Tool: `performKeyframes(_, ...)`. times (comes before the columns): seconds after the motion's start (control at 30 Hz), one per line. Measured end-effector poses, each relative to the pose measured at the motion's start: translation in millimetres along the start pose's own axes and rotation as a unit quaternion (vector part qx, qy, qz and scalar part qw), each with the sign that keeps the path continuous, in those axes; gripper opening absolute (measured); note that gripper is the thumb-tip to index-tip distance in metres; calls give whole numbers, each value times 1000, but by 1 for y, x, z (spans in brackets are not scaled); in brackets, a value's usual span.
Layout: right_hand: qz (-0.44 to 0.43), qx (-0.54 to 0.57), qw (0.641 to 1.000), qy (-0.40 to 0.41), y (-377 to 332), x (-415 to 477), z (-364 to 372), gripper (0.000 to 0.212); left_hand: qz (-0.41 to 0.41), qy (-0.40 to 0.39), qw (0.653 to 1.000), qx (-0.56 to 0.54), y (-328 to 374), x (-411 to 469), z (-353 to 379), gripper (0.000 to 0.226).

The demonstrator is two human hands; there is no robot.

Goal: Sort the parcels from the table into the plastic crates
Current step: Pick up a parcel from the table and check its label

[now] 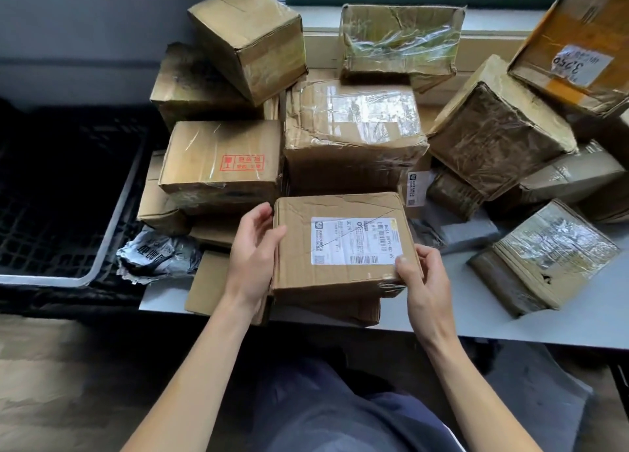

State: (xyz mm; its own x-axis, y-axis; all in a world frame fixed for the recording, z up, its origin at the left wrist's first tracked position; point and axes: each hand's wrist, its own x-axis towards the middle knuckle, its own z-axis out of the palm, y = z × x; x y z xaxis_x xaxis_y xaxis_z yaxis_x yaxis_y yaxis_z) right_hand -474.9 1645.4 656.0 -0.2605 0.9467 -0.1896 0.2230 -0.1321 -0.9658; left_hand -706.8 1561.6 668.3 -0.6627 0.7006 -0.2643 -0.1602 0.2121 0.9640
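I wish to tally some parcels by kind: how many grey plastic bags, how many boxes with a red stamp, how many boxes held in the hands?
Grey plastic bags: 2
Box with a red stamp: 1
Held box, gripped by the left hand and right hand: 1
Total: 4

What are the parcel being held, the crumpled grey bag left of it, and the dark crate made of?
Held parcel: brown corrugated cardboard, matte and creased, with a white paper label. Crumpled grey bag: probably thin plastic film, judging by its shiny wrinkles. Dark crate: seemingly moulded plastic, with lattice floor and pale rim.
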Motion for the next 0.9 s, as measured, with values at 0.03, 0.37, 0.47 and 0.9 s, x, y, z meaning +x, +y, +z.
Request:
performKeyframes(0.03, 0, -1, 1000, -8, 3, -3, -1, 32, -2, -11, 1000, 10, 3, 4, 1, 50)
performKeyframes(0.37, -23, 16, 999, -23, -20, 9, -8, 52, -12, 36, 997, 64, 7, -7, 7, 28)
performKeyframes(0.47, -19, 47, 999, -8, -37, 24, -4, 52, -16, 41, 997, 66, 5, -18, 1, 29)
performKeyframes(0.9, 58, 54, 997, -8, -26, 57, 27, 73, 0, 76, 996, 52, -27, -62, 11, 42)
